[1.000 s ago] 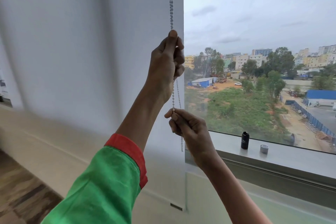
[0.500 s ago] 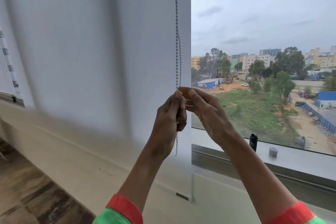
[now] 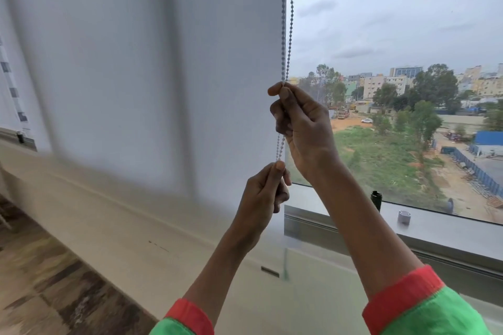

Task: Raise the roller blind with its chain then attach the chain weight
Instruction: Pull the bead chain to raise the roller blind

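Hauling the chain to raise the blind

Right hand [image 3: 300, 128] pinches the bead chain [image 3: 290, 22] high at the blind [image 3: 141, 62] edge; left hand [image 3: 265, 189] grips it below. Next likely a downward pull; the weight probably waits on the sill [image 3: 449, 221].

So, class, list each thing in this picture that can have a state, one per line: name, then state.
roller blind: lowered, covering the left pane
bead chain: hanging as two strands, gripped in two places
right hand: closed on the chain, the upper grip
left hand: pinching the chain lower down
black cylinder: upright on the sill, unattached
grey cap: resting on the sill
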